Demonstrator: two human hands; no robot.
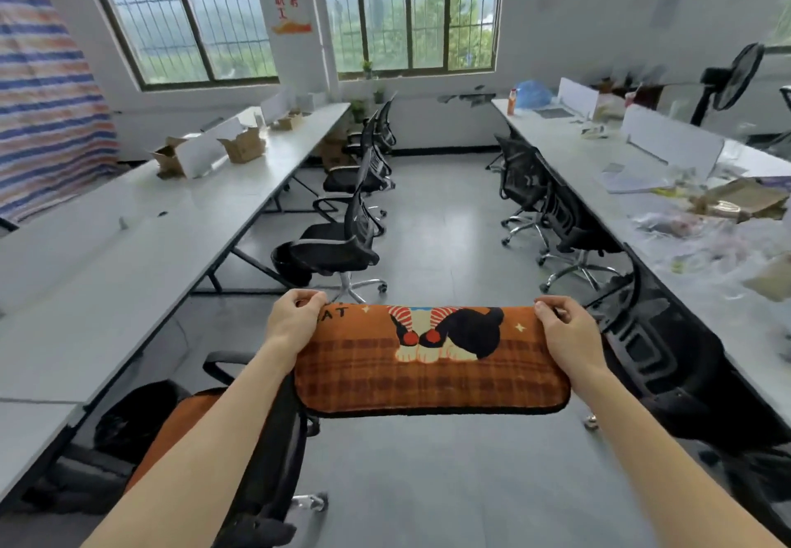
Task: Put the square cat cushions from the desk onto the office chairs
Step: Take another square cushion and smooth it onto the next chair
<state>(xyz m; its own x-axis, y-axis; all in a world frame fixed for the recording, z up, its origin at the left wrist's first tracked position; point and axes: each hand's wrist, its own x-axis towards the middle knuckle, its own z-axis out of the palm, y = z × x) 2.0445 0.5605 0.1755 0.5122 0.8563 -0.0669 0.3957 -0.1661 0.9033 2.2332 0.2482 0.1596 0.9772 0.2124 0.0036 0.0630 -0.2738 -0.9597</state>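
Left hand (295,318), right hand (563,329): each grips a far corner of one orange cat cushion (432,370), held in the aisle above the floor; second cushion (171,432) lies on near-left office chair (269,462).

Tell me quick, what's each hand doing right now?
Left hand: closed, gripping the left end of the orange cat cushion.
Right hand: closed, gripping the cushion's right end.

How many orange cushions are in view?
2. One cushion is held between the left hand and right hand; a second orange cushion lies on the near chair lower left, partly behind an arm. Others may be hidden.
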